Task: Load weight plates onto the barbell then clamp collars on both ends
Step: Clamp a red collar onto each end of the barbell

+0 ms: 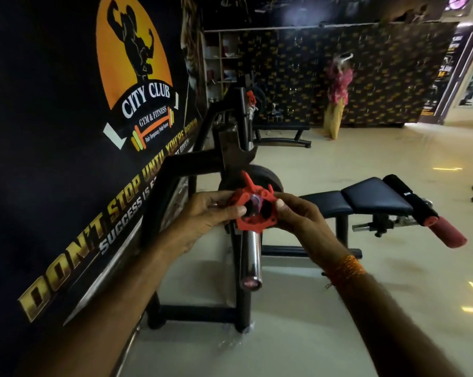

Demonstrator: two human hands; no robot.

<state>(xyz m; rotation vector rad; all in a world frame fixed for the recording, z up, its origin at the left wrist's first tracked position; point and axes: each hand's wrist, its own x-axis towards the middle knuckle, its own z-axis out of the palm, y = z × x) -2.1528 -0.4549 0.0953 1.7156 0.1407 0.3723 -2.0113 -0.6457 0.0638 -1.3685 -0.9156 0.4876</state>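
Note:
I look along the chrome barbell sleeve [252, 257], whose end cap points at me. A red plastic collar [253, 206] sits around the sleeve, close to a black weight plate [266, 176] behind it. My left hand [216, 210] pinches the collar's left side and my right hand [295, 213] grips its right side. The collar's lever stands up at the top. At the far end of the bar, another red collar [251, 97] sits by a black plate [260, 95] on the rack.
The black rack frame [240, 281] holds the bar, with a banner wall [66, 159] close on the left. A black bench [366, 198] with a red foam roller [447, 234] stands to the right. A person in pink [337, 85] is at the far wall.

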